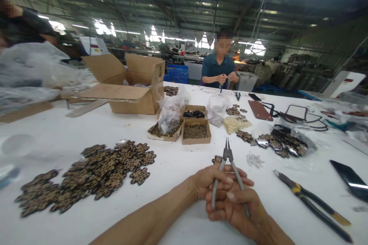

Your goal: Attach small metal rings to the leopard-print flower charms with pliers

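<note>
A pair of thin-nosed pliers (228, 155) with grey handles is between my two hands, its tips pointing away from me. My left hand (211, 180) has its thumb across the left handle, and some fingers stretch behind the pliers. From below, my right hand (241, 208) wraps the handles, its thumb by the right one. Just beyond my left hand, a leopard-patterned flower-shaped patch (217, 159) lies on the white table (172, 195). Small clear pieces (254, 159) are scattered right of the plier tips. Larger pliers (306, 195) with black and yellow handles lie farther right.
Leopard patches (106, 172) are heaped at left. Ahead stand a tray of small brass-coloured studs (196, 131), a tray of black pieces (193, 114) and an open carton (135, 101). A phone (350, 176) lies at right. Across the table sits a co-worker (219, 69) holding a tool.
</note>
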Tool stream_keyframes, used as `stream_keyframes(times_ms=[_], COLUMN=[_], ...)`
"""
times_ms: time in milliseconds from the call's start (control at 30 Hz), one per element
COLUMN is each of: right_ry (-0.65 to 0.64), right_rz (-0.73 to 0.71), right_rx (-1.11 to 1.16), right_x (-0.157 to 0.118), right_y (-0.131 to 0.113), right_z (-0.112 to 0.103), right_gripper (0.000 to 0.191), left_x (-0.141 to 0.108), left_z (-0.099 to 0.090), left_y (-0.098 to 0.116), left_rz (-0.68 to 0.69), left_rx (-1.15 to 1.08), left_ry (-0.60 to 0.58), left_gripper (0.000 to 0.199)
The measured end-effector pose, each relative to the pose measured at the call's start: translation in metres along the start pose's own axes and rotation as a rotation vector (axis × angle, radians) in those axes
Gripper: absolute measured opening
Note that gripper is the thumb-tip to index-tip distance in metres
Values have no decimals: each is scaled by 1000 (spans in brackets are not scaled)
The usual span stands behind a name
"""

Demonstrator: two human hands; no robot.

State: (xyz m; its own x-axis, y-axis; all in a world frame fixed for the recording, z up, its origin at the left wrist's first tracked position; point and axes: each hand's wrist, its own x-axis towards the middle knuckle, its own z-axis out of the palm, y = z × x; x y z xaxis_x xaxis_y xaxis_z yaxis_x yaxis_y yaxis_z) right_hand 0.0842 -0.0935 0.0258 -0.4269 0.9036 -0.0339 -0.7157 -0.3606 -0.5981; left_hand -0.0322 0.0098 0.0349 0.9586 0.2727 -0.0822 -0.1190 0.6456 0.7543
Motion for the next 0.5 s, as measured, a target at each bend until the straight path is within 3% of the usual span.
stream_keyframes(times_ms=[167, 300, 400, 500], right_ry=[-70, -164, 99, 582], right_rz=[210, 398, 197, -196], right_rx=[-199, -654, -992, -1294], right_x=[-1, -27, -47, -55], right_y=[-6, -59, -107, -134], right_z=[-22, -41, -63, -97], right_gripper=[47, 41, 33, 31], left_x=[6, 6, 7, 11], left_z=[-3, -11, -17, -20], left_y=[4, 15, 12, -1], left_rz=[39, 77, 8, -118], left_rx=[-75, -59, -66, -84], left_ry=[-93, -112, -128, -156], left_gripper=[36, 37, 40, 40])
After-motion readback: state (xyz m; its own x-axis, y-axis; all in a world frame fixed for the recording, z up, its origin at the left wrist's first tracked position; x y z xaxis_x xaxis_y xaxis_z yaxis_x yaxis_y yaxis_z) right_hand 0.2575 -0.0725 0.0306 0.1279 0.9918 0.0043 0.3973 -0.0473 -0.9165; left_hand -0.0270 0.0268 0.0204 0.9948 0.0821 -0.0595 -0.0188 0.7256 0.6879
